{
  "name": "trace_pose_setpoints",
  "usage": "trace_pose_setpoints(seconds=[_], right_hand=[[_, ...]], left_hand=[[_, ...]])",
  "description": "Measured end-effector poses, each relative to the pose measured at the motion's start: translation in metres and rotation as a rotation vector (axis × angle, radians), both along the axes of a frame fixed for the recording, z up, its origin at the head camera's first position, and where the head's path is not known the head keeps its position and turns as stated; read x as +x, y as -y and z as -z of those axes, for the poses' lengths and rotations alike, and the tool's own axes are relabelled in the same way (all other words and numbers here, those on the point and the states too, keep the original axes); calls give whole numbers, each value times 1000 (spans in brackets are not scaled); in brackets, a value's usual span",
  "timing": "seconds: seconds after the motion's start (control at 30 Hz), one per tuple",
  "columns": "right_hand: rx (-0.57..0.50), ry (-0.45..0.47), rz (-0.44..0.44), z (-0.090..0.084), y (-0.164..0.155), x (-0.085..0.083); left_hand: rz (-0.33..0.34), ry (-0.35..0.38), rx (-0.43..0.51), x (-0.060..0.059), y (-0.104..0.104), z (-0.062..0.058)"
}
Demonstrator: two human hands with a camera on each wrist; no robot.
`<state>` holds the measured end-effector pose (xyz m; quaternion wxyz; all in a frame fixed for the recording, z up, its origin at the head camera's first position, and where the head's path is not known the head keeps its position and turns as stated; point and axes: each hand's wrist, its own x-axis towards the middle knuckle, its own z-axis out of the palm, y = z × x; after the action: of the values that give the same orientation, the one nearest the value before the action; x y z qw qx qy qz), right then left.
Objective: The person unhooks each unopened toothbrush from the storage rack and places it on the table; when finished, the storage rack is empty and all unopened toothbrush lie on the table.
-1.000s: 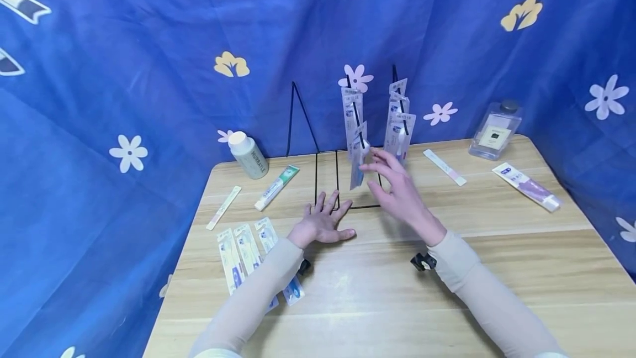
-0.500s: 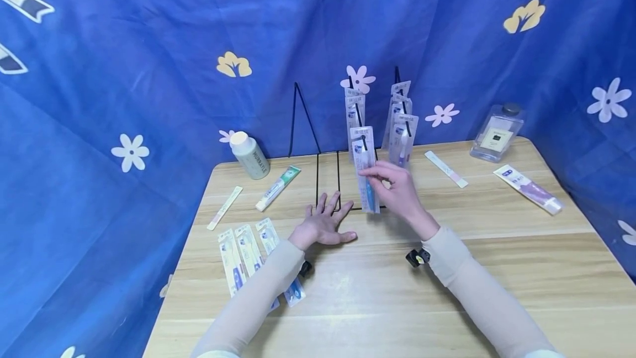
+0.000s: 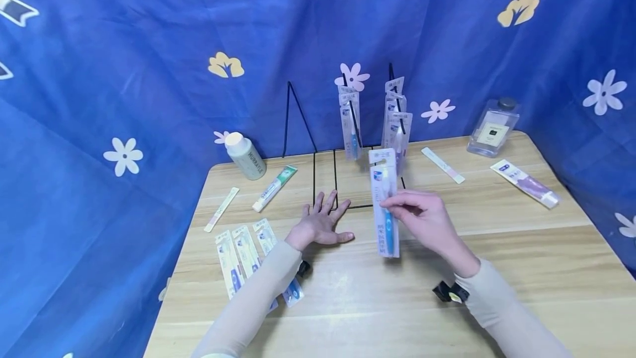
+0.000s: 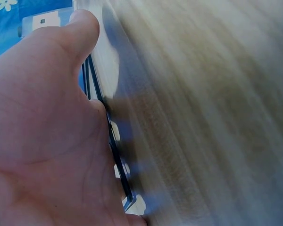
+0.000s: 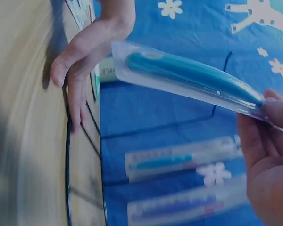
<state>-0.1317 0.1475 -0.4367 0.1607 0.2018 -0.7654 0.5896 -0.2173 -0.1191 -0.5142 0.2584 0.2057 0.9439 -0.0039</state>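
Note:
Between thumb and fingers, my right hand (image 3: 422, 217) pinches a packaged toothbrush (image 3: 390, 231) with a blue handle, held upright in front of the rack and off its hook. The right wrist view shows the same blister pack (image 5: 188, 77) gripped at one end. My left hand (image 3: 325, 225) lies with fingers spread at the front of the black wire rack (image 3: 314, 181); in the left wrist view its palm (image 4: 47, 113) is beside the rack's wire. More packaged toothbrushes hang on the rack's middle hook (image 3: 350, 126) and right hook (image 3: 397, 126).
Several packaged toothbrushes (image 3: 229, 261) lie left, partly under the left sleeve. A white-capped bottle (image 3: 247, 156), a green toothpaste tube (image 3: 275, 188) and a slim packet (image 3: 221, 209) stand or lie behind them. At right are another packet (image 3: 443, 165), a clear bottle (image 3: 493, 129) and a purple tube (image 3: 525, 183).
My right hand has taken hold of the front toothbrush pack on the middle hook, drawn it off and brought it toward me and to the right. The left hand stays put.

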Motion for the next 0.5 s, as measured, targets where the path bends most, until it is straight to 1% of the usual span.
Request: trace_pose_setpoints(seconds=[0.03,0.07,0.13,0.2,0.27,0.3,0.33,0.4,0.5], right_hand=[[-1,35,22,2,-8,3],[0,73,46,5,-16,6],[30,164,114,15,-34,9],[71,258,180,30,-54,10],[112,354,228,47,-70,12],[122,392,246,55,-77,13],[130,428,257,63,-84,14],[143,498,264,77,-94,15],[194,569,251,91,-102,13]], left_hand=[[1,3,4,0,0,0],[2,1,21,-2,0,5],[0,11,32,-2,0,5],[0,8,35,0,0,2],[-5,15,49,0,1,2],[-8,24,38,1,1,-2],[-10,24,38,0,1,-2],[-7,23,45,-2,3,4],[-5,12,52,-7,5,16]])
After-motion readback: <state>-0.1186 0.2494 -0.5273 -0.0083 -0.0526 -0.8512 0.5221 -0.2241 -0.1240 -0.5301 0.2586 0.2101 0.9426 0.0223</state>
